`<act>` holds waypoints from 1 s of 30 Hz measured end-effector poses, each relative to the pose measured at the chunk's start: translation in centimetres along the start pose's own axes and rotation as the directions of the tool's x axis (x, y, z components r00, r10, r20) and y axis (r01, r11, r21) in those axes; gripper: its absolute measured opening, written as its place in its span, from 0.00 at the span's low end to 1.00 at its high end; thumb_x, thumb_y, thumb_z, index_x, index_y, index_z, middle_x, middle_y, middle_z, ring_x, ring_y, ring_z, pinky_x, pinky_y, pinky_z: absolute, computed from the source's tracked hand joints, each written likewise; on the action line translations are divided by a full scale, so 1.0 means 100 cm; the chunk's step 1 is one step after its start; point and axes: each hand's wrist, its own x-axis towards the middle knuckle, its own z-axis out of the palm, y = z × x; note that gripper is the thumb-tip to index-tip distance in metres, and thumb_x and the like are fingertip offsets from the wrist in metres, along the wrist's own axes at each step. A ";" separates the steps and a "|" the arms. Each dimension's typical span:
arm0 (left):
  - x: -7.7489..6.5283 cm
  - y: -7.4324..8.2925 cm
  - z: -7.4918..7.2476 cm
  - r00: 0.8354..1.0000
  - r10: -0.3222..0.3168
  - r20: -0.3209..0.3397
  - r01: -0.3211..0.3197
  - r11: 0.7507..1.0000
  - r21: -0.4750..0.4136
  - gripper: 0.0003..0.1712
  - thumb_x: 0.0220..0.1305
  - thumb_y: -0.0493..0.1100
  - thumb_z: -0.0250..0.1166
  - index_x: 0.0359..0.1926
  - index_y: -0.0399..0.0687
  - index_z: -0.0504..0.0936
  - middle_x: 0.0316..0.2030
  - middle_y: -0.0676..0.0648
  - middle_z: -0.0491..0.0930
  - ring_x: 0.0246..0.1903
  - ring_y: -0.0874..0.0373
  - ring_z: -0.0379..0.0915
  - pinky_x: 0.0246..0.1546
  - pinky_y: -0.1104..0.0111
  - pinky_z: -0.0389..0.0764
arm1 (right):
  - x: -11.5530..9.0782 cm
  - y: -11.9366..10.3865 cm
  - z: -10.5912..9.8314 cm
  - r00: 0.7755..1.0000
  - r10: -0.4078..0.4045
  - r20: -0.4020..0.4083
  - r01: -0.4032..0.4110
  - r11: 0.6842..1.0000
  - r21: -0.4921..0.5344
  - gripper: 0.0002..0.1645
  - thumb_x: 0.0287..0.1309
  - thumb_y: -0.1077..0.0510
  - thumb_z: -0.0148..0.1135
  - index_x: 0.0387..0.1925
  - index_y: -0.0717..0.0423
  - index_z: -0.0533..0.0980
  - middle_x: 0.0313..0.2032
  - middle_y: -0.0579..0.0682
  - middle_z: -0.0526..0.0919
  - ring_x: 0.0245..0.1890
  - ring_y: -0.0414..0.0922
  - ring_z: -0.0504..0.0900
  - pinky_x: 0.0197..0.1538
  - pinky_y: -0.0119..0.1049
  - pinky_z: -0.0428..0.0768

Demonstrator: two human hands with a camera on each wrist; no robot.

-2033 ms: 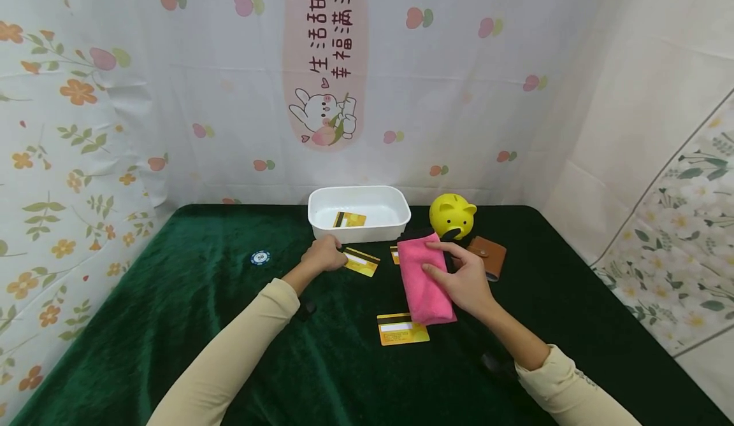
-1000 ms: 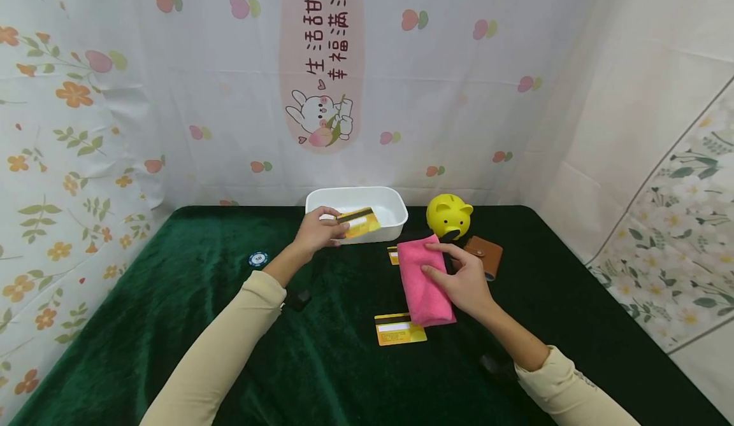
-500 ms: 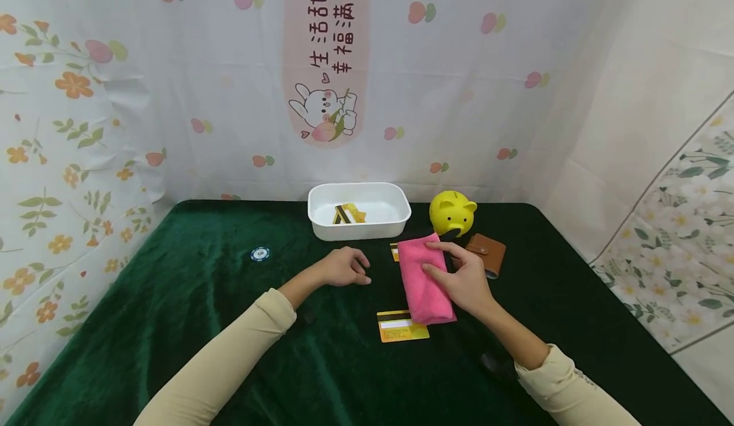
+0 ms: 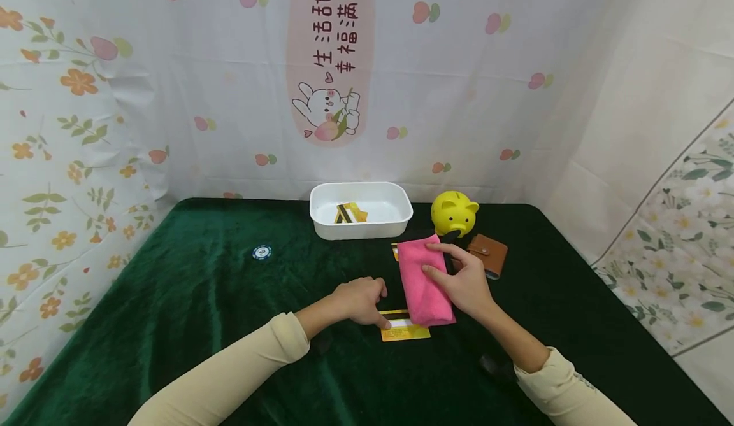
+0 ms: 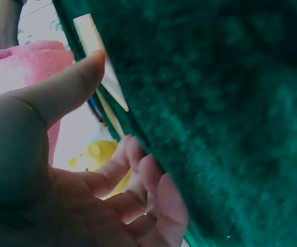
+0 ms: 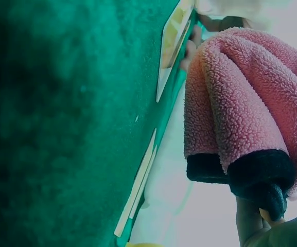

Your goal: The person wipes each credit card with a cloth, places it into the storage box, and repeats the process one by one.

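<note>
My left hand (image 4: 361, 298) is low over the green cloth, its thumb at the left edge of a yellow bank card (image 4: 410, 333). In the left wrist view the thumb reaches over the card (image 5: 116, 90), while the other fingers bend loosely near the cloth. My right hand (image 4: 463, 278) holds a folded pink towel (image 4: 421, 286) between thumb and fingers. Its dark edging shows in the right wrist view of the towel (image 6: 241, 103). The towel hides the card's upper right corner and most of another card (image 4: 395, 252) farther back.
A white tray (image 4: 361, 230) stands at the back with yellow cards (image 4: 351, 214) inside. To its right are a yellow piggy bank (image 4: 454, 214) and a brown wallet (image 4: 487, 255). A blue-and-white poker chip (image 4: 262, 252) lies on the left. Curtains hang behind and at the sides.
My left hand picked up a card in front of the tray and let it go inside. It then came back toward me, down to the near card. The right hand keeps holding the towel.
</note>
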 end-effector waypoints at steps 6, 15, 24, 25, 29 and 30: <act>-0.002 0.005 -0.001 1.000 -0.024 0.011 0.024 1.000 -0.018 0.18 0.53 0.52 0.77 0.38 0.50 0.79 0.31 0.53 0.73 0.29 0.60 0.68 0.29 0.68 0.71 | -0.002 -0.011 -0.005 1.000 -0.013 0.007 0.013 1.000 0.020 0.21 0.55 0.71 0.69 0.52 0.68 0.79 0.52 0.64 0.81 0.41 0.50 0.78 0.38 0.31 0.81; -0.003 0.009 -0.001 1.000 -0.023 0.011 0.023 1.000 0.002 0.13 0.55 0.50 0.76 0.32 0.53 0.79 0.29 0.54 0.73 0.28 0.60 0.68 0.28 0.68 0.70 | -0.006 -0.012 -0.010 1.000 -0.022 -0.007 0.022 1.000 0.010 0.22 0.54 0.71 0.70 0.52 0.66 0.79 0.49 0.64 0.82 0.34 0.47 0.78 0.32 0.32 0.81; -0.009 0.006 0.004 0.998 0.055 0.007 -0.055 0.998 -0.013 0.17 0.54 0.55 0.75 0.39 0.54 0.81 0.33 0.56 0.74 0.32 0.62 0.69 0.31 0.68 0.73 | -0.006 -0.012 -0.008 1.000 -0.019 0.019 0.018 0.999 0.048 0.21 0.55 0.72 0.69 0.52 0.68 0.79 0.51 0.65 0.81 0.39 0.53 0.78 0.36 0.32 0.82; -0.010 0.006 0.004 0.998 0.057 0.012 -0.057 0.998 -0.015 0.18 0.53 0.55 0.76 0.39 0.54 0.81 0.33 0.56 0.74 0.32 0.62 0.69 0.31 0.68 0.73 | -0.005 -0.012 -0.008 1.000 -0.024 0.020 0.023 0.999 0.047 0.21 0.55 0.72 0.69 0.52 0.68 0.79 0.51 0.65 0.81 0.39 0.53 0.78 0.36 0.31 0.81; -0.014 0.008 0.004 0.999 0.046 0.027 -0.046 0.999 0.020 0.19 0.48 0.55 0.80 0.34 0.53 0.81 0.33 0.56 0.73 0.31 0.62 0.68 0.29 0.69 0.73 | -0.005 -0.013 -0.006 0.999 -0.040 0.017 0.039 0.998 0.044 0.21 0.54 0.72 0.69 0.52 0.68 0.79 0.51 0.65 0.81 0.38 0.53 0.78 0.35 0.31 0.81; -0.015 0.008 0.004 0.999 0.040 0.026 -0.040 0.999 0.035 0.19 0.47 0.54 0.80 0.32 0.54 0.81 0.32 0.56 0.72 0.31 0.62 0.67 0.28 0.70 0.72 | -0.004 -0.014 -0.005 0.999 -0.041 0.015 0.041 0.998 0.046 0.21 0.54 0.72 0.69 0.51 0.68 0.79 0.51 0.65 0.81 0.39 0.53 0.78 0.36 0.31 0.81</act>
